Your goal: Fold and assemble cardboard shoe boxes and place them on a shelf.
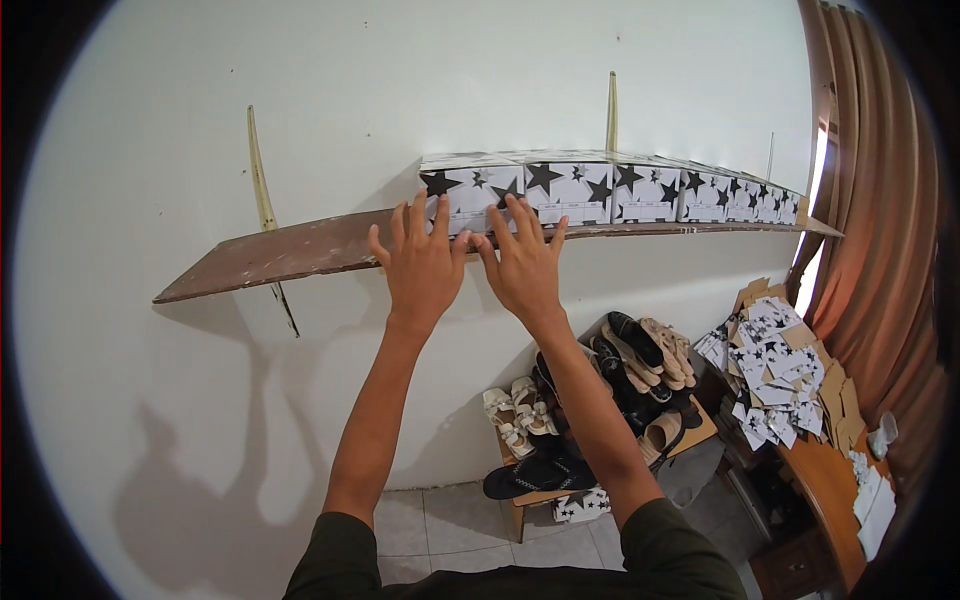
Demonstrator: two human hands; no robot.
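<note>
Both my arms reach up to a brown wall shelf [290, 255]. A row of white boxes with black stars stands along its right part. My left hand [420, 262] has its fingers spread, with the fingertips at the front left corner of the leftmost star-patterned box [468, 188]. Beside it, my right hand [526, 262] is also spread, its fingertips over the right part of that box's front, close to the neighbouring box [568, 190]. Neither hand grips anything. Whether the fingertips press on the box is hard to make out. The fingers hide part of its lower front.
Below the shelf, shoes and sandals [625, 365] are heaped on a small wooden table [708, 428]. Flattened star-patterned cardboard [775, 365] is piled on an orange-brown desk [825, 500] at the right, near a brown curtain [870, 200]. Yellowish brackets [260, 165] are fixed to the wall.
</note>
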